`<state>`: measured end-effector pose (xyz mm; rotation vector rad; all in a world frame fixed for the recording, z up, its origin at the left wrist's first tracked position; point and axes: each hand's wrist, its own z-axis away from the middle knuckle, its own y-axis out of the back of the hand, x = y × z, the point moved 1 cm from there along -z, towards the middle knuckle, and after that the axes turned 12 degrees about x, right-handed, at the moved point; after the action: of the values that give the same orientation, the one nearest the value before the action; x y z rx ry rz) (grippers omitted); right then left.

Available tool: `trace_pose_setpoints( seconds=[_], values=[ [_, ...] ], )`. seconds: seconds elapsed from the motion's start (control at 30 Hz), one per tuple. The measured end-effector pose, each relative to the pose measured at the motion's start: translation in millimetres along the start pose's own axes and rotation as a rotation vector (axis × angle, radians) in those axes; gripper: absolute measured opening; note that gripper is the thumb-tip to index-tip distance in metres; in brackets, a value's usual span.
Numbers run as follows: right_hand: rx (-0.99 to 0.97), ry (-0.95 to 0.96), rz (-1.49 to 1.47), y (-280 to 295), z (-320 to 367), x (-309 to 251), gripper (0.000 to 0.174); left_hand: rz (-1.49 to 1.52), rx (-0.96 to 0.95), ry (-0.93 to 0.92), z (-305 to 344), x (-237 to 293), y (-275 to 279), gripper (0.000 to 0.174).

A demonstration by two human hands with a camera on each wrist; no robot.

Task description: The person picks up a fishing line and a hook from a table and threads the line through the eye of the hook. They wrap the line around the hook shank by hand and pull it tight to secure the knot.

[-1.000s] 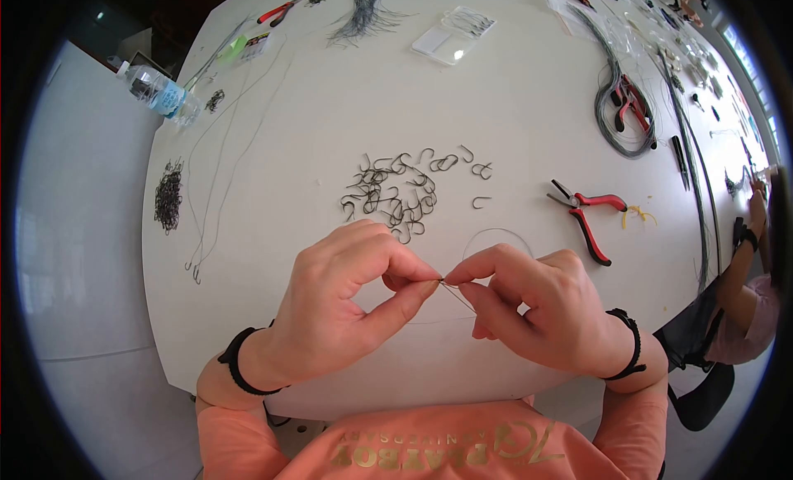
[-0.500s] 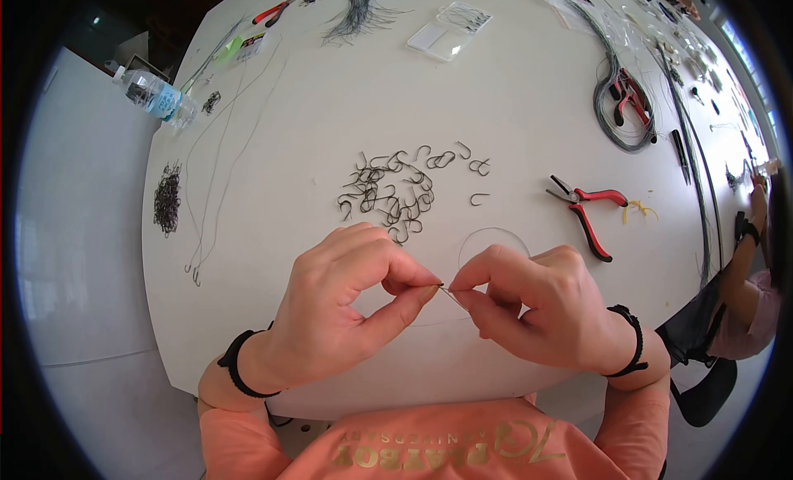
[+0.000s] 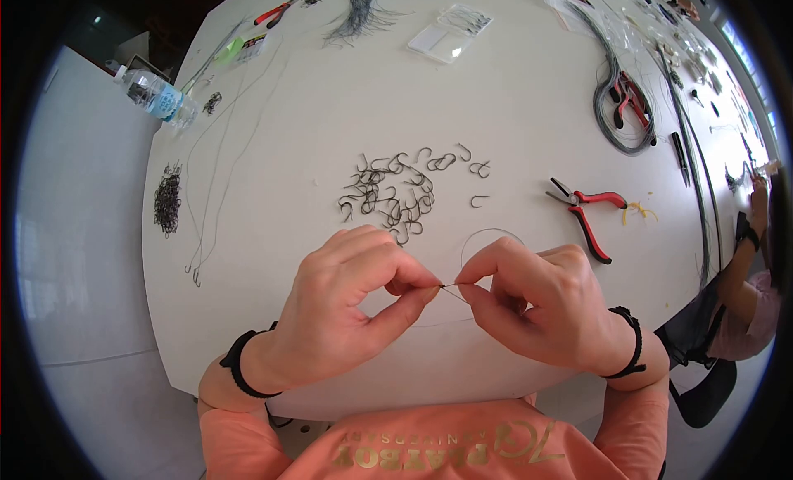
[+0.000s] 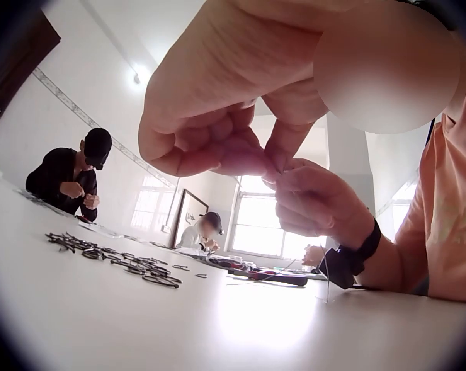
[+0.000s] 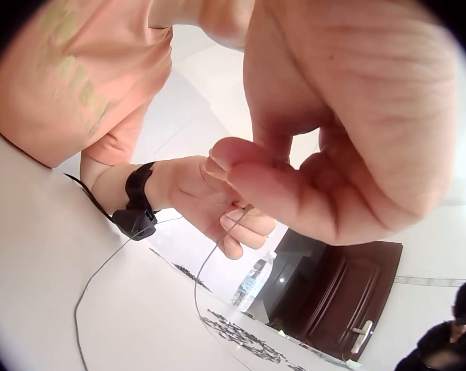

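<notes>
Over the near part of the table my left hand (image 3: 351, 302) pinches a small dark piece, most of it hidden by the thumb and index finger; I cannot tell whether it is a hook. Just right of it, my right hand (image 3: 537, 306) pinches a thin line between thumb and index finger. Short strands span the narrow gap between the two sets of fingertips. The line (image 5: 78, 309) hangs in a wide loop below the hands in the right wrist view. Beyond the hands lies a loose pile of dark fish hooks (image 3: 372, 197).
Red-handled pliers (image 3: 603, 198) lie open at right, beside yellow scraps (image 3: 640, 211). Left are a dense heap of small dark pieces (image 3: 168, 201), hooks tied on lines (image 3: 197, 275) and a water bottle (image 3: 161, 98). A clear box (image 3: 450, 34) and coiled line (image 3: 603, 121) lie farther back.
The right fingertips first drew in close against the left ones, then pulled slightly away to the right, so strands now show between them. The left hand has kept its pinch nearly in place.
</notes>
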<state>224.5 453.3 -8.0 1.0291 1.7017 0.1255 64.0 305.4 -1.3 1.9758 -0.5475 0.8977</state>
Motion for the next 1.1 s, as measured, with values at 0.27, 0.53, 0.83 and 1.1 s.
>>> trace_pose_setpoints(
  seconds=[0.27,0.53,0.83,1.1],
  values=[
    [0.023,0.098,0.071,7.8,1.2,-7.4,0.018,-0.023,0.033,-0.015,0.5,-1.7,0.9,0.016],
    [0.056,0.288,0.222,2.8,3.1,-7.9,0.022,-0.068,0.033,-0.042,1.8,-1.8,-0.1,0.015],
    [0.072,0.426,0.233,2.1,-3.5,-2.2,0.027,-0.077,0.002,-0.089,2.8,1.6,-2.7,0.018],
    [0.092,0.256,0.006,-1.1,-8.1,1.5,0.019,-0.044,-0.001,-0.112,3.9,4.7,-4.2,0.018]
  ],
)
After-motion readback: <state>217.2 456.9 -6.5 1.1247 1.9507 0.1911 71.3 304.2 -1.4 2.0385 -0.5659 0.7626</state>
